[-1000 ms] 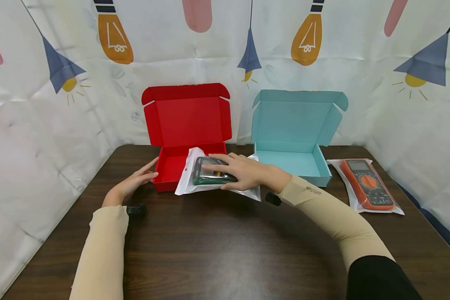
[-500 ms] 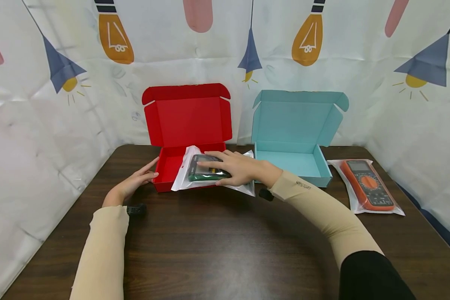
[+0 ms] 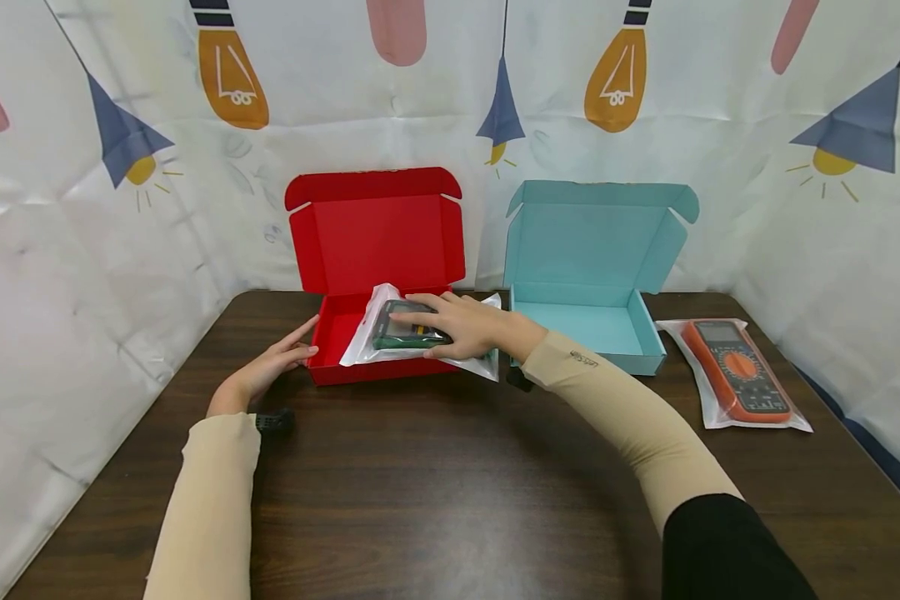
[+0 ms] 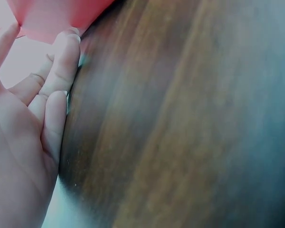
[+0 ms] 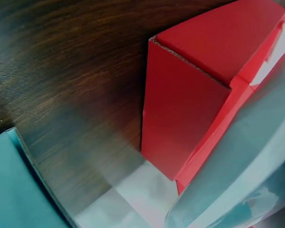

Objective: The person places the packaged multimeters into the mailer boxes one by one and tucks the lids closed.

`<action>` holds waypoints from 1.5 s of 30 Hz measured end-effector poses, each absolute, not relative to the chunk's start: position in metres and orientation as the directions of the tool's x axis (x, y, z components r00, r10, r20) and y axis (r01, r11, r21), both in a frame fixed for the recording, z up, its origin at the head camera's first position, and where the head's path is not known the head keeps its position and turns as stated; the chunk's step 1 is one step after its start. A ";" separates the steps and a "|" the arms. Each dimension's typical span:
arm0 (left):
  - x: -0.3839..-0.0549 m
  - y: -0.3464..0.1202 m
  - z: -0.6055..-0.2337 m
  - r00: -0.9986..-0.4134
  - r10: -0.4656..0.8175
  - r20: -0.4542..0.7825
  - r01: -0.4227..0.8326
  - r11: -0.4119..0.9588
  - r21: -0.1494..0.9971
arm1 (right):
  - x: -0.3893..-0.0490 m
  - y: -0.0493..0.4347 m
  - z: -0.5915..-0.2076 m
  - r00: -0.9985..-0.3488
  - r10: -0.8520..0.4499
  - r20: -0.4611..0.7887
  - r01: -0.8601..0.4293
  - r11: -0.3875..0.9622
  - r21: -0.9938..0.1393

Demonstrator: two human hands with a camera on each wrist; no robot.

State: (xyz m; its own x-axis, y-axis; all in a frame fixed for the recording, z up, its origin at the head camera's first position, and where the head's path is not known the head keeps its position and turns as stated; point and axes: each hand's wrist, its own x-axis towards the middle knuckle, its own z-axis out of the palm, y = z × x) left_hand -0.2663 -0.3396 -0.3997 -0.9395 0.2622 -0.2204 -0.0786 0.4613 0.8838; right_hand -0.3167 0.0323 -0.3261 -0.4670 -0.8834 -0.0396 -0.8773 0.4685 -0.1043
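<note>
Brown table (image 3: 450, 500) is stretching nearer than the grip, patterned cloth (image 3: 390, 125) hanging beyond. Right hand (image 3: 468, 325), fingers spread, is holding bagged meter (image 3: 408, 338) over red box (image 3: 375, 374); left hand (image 3: 266, 367), fingers extended, is touching its side.

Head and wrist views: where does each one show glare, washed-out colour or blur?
Head view: mostly sharp, with pale glare on the near table; left wrist view: table grain blurred, red box washed out to pink; right wrist view: red box edges fairly crisp, bag hazy with a pale sheen.
</note>
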 end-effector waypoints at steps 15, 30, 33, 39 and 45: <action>-0.266 -0.339 -0.400 -0.945 0.246 -0.215 -0.077 0.473 0.878 | -0.328 0.013 -0.338 -0.486 -0.872 -0.060 -0.870 0.489 -0.055; -0.269 -0.339 -0.402 -0.941 0.250 -0.227 -0.085 0.474 0.876 | -0.341 0.000 -0.337 -0.488 -0.870 -0.070 -0.871 0.490 -0.026; -0.268 -0.339 -0.401 -0.943 0.243 -0.229 -0.091 0.474 0.876 | -0.345 -0.004 -0.337 -0.491 -0.869 -0.064 -0.870 0.493 -0.022; -0.268 -0.338 -0.402 -0.944 0.247 -0.218 -0.083 0.461 0.883 | -0.350 -0.007 -0.336 -0.503 -0.863 -0.052 -0.863 0.504 -0.029; -0.267 -0.338 -0.401 -0.944 0.244 -0.222 -0.086 0.468 0.879 | -0.354 -0.011 -0.334 -0.493 -0.868 -0.061 -0.870 0.494 0.005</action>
